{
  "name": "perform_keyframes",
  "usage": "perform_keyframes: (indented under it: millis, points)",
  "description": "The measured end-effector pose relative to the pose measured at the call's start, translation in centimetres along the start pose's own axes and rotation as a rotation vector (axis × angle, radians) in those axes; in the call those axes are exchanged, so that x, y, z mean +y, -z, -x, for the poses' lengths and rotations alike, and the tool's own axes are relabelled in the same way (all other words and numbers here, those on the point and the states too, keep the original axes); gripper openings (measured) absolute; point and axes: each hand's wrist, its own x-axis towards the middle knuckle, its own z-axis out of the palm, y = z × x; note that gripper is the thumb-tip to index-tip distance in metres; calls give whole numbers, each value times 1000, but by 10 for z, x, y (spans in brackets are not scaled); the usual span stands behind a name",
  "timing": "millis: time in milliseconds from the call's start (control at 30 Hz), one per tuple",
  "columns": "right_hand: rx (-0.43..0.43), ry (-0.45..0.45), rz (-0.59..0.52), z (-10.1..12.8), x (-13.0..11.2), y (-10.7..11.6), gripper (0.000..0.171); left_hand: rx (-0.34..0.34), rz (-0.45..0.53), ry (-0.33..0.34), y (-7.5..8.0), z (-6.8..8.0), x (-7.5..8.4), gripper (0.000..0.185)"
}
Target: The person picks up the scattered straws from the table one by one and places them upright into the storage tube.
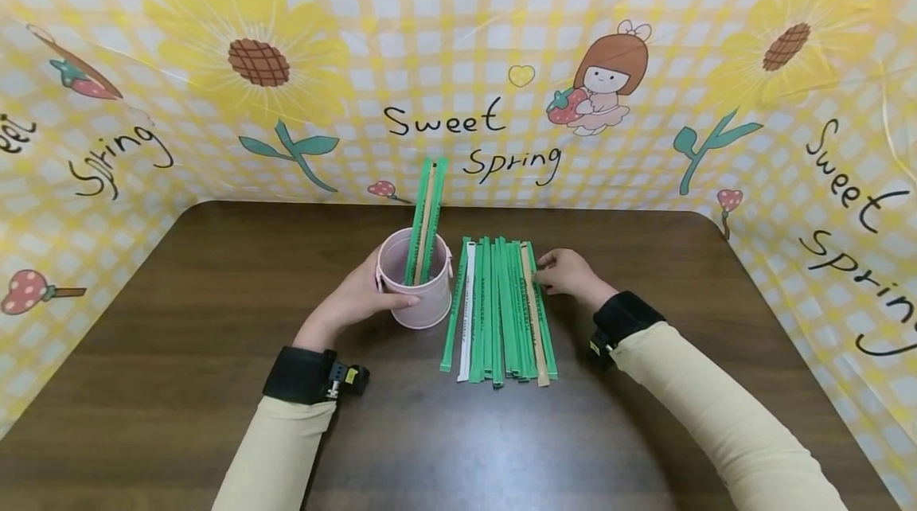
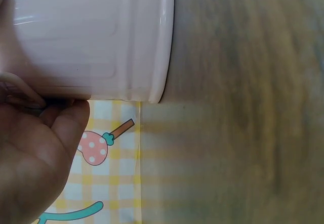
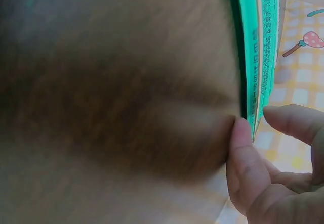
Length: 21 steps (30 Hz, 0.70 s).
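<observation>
My left hand [image 1: 356, 294] grips a small pale pink bucket [image 1: 423, 308], thumb across its front and fingers round its far left side. Two slim green-wrapped sticks [image 1: 414, 244] and a tan one [image 1: 424, 232] stand in it, leaning on the rim. To the right, several long, flat green-wrapped sticks [image 1: 507, 312] lie side by side, with a white one [image 1: 468, 312] and a tan one [image 1: 536, 320] among them. My right hand [image 1: 571, 276] is at the row's right edge. In the right wrist view, a fingertip touches the outermost green stick [image 3: 249, 57], the thumb apart from it.
The brown wooden table [image 1: 179, 336] carries everything. A yellow checked cloth [image 1: 458, 41] with flowers and lettering rises behind it and along both sides. A thin handle [image 2: 20, 87] hangs at the bucket's side.
</observation>
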Motion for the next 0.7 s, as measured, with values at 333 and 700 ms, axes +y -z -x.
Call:
perform_keyframes:
  millis: [333,700]
  points:
    - [15,-28,102,0,-7,-11,43,2,-11,-18,-1,7,-8,97]
    - [94,-40,156,-1,-10,-7,28,5,-4,-38,-2,-1,-3,97]
